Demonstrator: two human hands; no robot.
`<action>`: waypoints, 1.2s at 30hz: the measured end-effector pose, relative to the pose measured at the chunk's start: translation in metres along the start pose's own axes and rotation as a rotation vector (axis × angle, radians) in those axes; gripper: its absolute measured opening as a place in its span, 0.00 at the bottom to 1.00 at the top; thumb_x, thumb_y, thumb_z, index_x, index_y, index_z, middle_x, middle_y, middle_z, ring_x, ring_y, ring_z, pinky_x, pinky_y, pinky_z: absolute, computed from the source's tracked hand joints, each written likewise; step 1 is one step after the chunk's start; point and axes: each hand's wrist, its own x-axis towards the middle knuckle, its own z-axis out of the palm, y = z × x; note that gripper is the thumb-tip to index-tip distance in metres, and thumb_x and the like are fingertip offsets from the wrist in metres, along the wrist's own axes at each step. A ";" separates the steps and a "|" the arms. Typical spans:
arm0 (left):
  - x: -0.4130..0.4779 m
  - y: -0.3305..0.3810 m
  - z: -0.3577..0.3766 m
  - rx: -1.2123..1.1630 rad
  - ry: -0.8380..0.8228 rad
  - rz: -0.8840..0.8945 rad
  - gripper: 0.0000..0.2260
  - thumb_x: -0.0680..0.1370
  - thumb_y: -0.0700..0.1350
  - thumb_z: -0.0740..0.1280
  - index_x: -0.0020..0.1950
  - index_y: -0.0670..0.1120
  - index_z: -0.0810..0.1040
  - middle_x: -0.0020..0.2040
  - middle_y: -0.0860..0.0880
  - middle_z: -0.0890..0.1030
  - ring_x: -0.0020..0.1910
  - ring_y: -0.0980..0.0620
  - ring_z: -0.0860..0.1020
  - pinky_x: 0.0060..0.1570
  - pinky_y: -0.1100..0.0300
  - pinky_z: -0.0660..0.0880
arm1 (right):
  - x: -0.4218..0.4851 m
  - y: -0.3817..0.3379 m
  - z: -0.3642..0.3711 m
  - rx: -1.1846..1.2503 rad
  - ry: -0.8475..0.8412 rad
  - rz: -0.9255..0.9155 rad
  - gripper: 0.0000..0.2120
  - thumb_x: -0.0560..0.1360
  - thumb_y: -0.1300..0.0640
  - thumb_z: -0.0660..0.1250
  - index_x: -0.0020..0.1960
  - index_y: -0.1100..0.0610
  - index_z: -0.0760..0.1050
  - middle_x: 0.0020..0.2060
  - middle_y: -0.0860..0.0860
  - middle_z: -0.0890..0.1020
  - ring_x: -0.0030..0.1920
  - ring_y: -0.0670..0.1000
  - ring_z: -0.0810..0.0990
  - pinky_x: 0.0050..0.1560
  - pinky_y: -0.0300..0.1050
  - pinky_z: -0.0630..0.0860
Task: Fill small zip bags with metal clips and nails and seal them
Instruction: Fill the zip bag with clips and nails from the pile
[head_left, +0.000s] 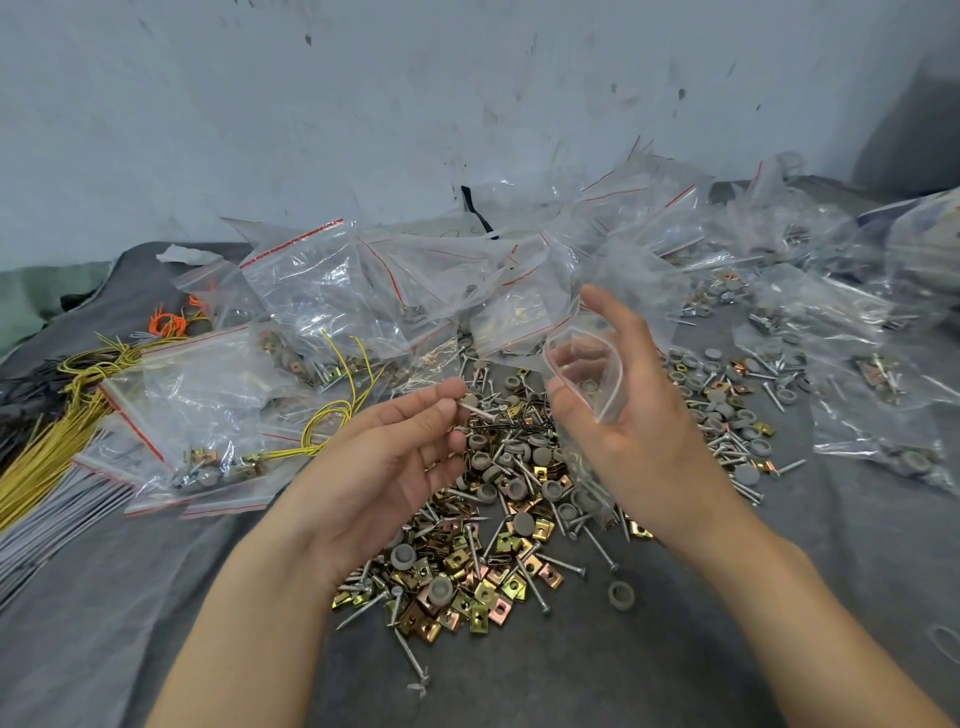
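Note:
My left hand pinches a silver nail between thumb and fingertips, its point aimed right. My right hand holds a small clear zip bag with its mouth spread open toward the nail, a short gap between them. Below both hands lies a heap of brass-coloured metal clips, loose nails and grey round caps on the grey cloth.
Filled zip bags with red seal strips pile up at the left and across the back. More bags lie at the right. Yellow wire bundles and orange ties sit far left. A scuffed white wall rises behind.

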 end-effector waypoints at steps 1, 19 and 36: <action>0.000 0.001 0.000 -0.030 -0.023 -0.003 0.09 0.74 0.38 0.68 0.49 0.47 0.86 0.42 0.48 0.82 0.36 0.55 0.79 0.38 0.61 0.79 | 0.000 0.000 0.000 0.000 0.000 0.000 0.32 0.76 0.46 0.66 0.75 0.35 0.56 0.54 0.31 0.77 0.58 0.36 0.76 0.54 0.26 0.70; -0.008 0.030 0.045 0.175 0.109 0.382 0.08 0.74 0.41 0.69 0.46 0.51 0.87 0.43 0.52 0.84 0.36 0.58 0.79 0.40 0.63 0.76 | -0.001 -0.003 0.001 -0.012 -0.014 -0.017 0.31 0.75 0.42 0.65 0.73 0.31 0.54 0.55 0.31 0.77 0.55 0.37 0.78 0.53 0.37 0.72; -0.010 0.025 0.059 1.130 0.245 0.732 0.12 0.81 0.53 0.63 0.64 0.56 0.75 0.49 0.62 0.78 0.50 0.65 0.77 0.45 0.70 0.73 | 0.001 -0.006 -0.003 0.159 0.040 0.016 0.30 0.75 0.43 0.68 0.73 0.37 0.61 0.53 0.36 0.79 0.57 0.39 0.79 0.53 0.36 0.76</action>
